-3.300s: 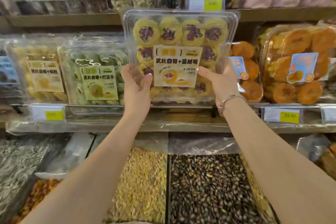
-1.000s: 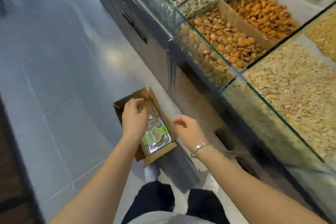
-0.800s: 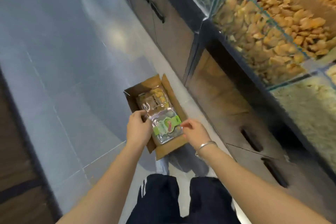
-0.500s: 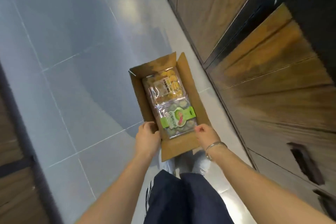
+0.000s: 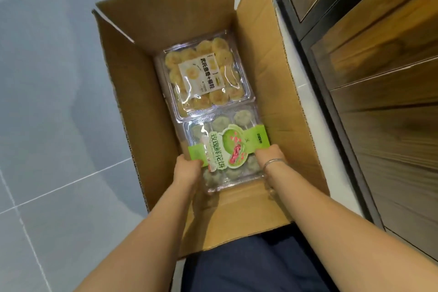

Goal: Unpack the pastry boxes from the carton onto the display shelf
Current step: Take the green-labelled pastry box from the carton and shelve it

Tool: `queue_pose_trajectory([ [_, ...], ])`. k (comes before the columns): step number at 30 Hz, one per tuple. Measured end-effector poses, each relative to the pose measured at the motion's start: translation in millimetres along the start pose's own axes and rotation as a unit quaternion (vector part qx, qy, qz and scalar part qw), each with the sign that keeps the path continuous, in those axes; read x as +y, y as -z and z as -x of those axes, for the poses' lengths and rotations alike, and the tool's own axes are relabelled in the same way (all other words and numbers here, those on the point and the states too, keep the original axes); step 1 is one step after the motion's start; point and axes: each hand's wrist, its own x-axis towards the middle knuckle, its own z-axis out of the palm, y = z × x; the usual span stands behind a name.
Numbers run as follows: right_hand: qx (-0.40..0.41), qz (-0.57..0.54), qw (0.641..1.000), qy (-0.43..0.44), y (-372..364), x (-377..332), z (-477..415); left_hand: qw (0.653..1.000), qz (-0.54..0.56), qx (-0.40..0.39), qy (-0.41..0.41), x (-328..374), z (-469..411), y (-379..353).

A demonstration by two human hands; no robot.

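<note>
Here two pastry boxes (image 5: 214,111) in carton (image 5: 132,92); both hands (image 5: 187,169) gripping green-labelled one.

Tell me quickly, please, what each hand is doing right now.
Left hand: gripping the green-labelled pastry box.
Right hand: gripping the same box.

Both our bare forearms reach up from the lower frame to its centre. Our left hand (image 5: 187,169) and right hand (image 5: 269,155), a thin silver bracelet (image 5: 275,162) on its wrist, grip opposite sides of the clear plastic green-labelled pastry box (image 5: 227,149).
</note>
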Motion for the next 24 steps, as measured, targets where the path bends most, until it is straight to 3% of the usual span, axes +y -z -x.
queue_pose_trajectory([
  [5, 0.041, 0.008, 0.995, -0.089, -36.0, -4.1, -17.1, 0.998, 0.066, 0.024, -0.006, -2.2, -38.2, -24.8],
  [10, 0.057, 0.028, 0.997, -0.053, -36.3, 11.7, -21.7, 0.991, 0.135, 0.007, -0.008, -14.4, -42.0, -12.9],
  [13, 0.050, -0.031, 0.998, -0.036, -24.4, 15.8, -16.4, 0.985, 0.170, -0.011, 0.001, -20.9, -22.8, -1.5],
  [20, 0.018, -0.152, 0.986, 0.061, 49.7, 36.9, 106.8, 0.978, 0.205, 0.003, -0.042, 0.3, 107.0, 46.0],
  [24, 0.050, -0.285, 0.957, 0.036, 101.7, 50.2, 218.4, 0.972, 0.227, -0.017, -0.051, 22.6, 222.6, 96.8],
])
